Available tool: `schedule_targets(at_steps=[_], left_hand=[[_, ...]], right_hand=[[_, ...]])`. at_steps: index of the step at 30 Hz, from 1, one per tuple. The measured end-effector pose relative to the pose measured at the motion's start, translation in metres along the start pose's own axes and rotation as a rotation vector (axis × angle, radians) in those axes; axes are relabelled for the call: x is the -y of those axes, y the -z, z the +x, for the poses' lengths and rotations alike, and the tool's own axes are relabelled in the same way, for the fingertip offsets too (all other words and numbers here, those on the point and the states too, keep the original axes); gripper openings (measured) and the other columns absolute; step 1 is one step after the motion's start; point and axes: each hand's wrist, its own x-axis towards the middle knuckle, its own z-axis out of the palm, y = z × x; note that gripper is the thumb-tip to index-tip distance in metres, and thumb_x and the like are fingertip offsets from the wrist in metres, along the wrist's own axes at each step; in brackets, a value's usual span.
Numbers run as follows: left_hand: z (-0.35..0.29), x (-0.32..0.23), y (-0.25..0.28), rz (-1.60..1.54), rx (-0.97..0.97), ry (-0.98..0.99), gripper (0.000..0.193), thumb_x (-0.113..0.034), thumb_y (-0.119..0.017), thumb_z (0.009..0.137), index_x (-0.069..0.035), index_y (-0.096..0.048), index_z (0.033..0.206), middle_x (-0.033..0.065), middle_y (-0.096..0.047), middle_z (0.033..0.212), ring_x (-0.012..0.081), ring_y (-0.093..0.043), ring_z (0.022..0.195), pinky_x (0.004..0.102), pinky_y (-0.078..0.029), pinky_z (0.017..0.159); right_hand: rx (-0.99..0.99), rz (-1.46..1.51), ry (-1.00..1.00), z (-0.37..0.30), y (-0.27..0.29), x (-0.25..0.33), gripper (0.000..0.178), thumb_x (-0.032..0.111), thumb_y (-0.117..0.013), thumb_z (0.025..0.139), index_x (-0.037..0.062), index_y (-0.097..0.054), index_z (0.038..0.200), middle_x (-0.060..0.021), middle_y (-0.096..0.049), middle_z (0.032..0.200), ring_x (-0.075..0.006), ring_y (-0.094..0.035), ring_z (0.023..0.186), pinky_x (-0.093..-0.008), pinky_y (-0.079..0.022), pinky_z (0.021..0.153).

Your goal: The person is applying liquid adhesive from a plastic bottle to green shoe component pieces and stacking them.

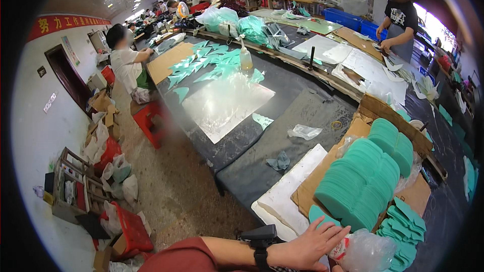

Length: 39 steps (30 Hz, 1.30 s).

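1. Busy workshop around a long, dark-covered worktable (242,168).
2. Left hand (310,246): palm down, fingers loosely spread over the near side of a flat, curved mint-green piece (321,215), beside a brown cardboard sheet (308,191).
3. Right hand (337,268): perhaps just a fingertip at the lower edge, grip impossible to tell.
4. Probably light, soft and bendy; best pinched by the free outer edge.
5. Just beyond, tall mint-green stacks (358,184), likely easy to topple.
6. Blocking the right side: crumpled clear plastic bag (372,252); past it, loose green pieces (401,229).
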Motion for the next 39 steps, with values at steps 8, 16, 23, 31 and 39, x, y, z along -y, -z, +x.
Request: schedule_targets(at_steps=[8, 16, 23, 31, 39], left_hand=[[0.0, 0.017, -0.024, -0.128, -0.224, -0.043, 0.092, -0.038, -0.086, 0.069, 0.007, -0.052, 0.143, 0.0204, -0.057, 0.132, 0.0396, -0.048, 0.134, 0.0535, -0.029, 0.123], [-0.003, 0.028, -0.008, -0.279, -0.273, -0.026, 0.071, -0.03, -0.084, 0.068, -0.002, -0.065, 0.13, 0.015, -0.062, 0.12, 0.0364, -0.053, 0.124, 0.0494, -0.04, 0.109], [0.002, 0.021, -0.021, -0.154, -0.371, -0.066, 0.07, -0.029, -0.085, 0.065, -0.002, -0.067, 0.127, 0.0149, -0.065, 0.117, 0.0369, -0.054, 0.123, 0.0493, -0.043, 0.107], [0.002, 0.027, -0.013, -0.114, -0.435, -0.03, 0.056, -0.031, -0.087, 0.068, -0.004, -0.072, 0.114, 0.0119, -0.068, 0.109, 0.0355, -0.058, 0.118, 0.0488, -0.044, 0.106], [0.012, 0.016, -0.021, -0.21, -0.285, -0.136, 0.052, -0.033, -0.086, 0.069, -0.006, -0.073, 0.111, 0.0091, -0.067, 0.103, 0.0346, -0.059, 0.117, 0.0524, -0.042, 0.11]], right_hand=[[-0.22, 0.398, -0.054, 0.004, 0.003, 0.01, 0.082, 0.0, -0.067, 0.095, 0.0029, -0.025, 0.165, -0.0205, -0.042, 0.165, -0.0358, -0.043, 0.153, -0.0486, -0.04, 0.121], [-0.463, 0.727, -0.088, 0.007, 0.034, 0.03, 0.111, 0.003, -0.082, 0.09, 0.0084, -0.009, 0.172, -0.0186, -0.034, 0.171, -0.0345, -0.04, 0.155, -0.0499, -0.039, 0.122], [-0.599, 0.303, 0.18, 0.015, 0.026, 0.019, 0.07, 0.011, -0.062, 0.102, -0.003, -0.03, 0.162, -0.0215, -0.047, 0.162, -0.038, -0.047, 0.149, -0.0513, -0.038, 0.122], [-0.523, -0.439, 0.341, 0.01, 0.023, 0.03, 0.058, 0.029, -0.054, 0.109, -0.0072, -0.049, 0.154, -0.0209, -0.06, 0.153, -0.0391, -0.06, 0.138, -0.0528, -0.045, 0.117], [-0.477, 0.36, 0.135, 0.006, 0.027, -0.019, 0.058, 0.034, -0.047, 0.112, 0.006, -0.04, 0.162, -0.0192, -0.049, 0.161, -0.0316, -0.048, 0.148, -0.0474, -0.033, 0.126]])
